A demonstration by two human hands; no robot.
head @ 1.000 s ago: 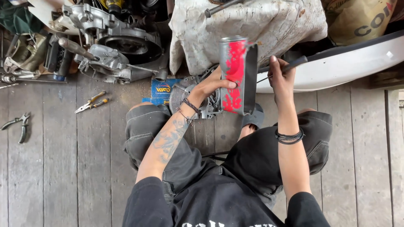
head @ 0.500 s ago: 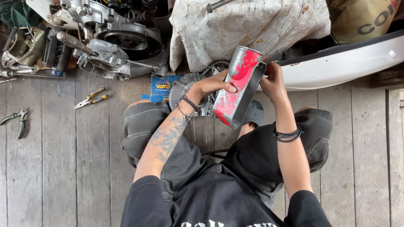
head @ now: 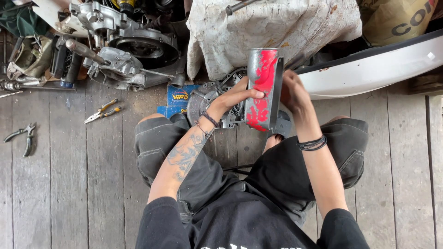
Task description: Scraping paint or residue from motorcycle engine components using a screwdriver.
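I sit on a wooden plank floor and hold a grey metal tube with worn red paint upright above my knees. My left hand grips its left side with the fingers wrapped onto the red face. My right hand holds its right edge. Just behind the tube a round metal engine cover lies on the floor, partly hidden by my left hand. Whether my right hand also holds a tool is hidden.
An engine casing lies at the upper left. Yellow-handled pliers and dark pliers rest on the planks to the left. A blue box, a dirty white cloth and a white body panel lie ahead.
The tube tilted to the right half a second ago and now stands upright again. My right hand has closed in against its right edge.
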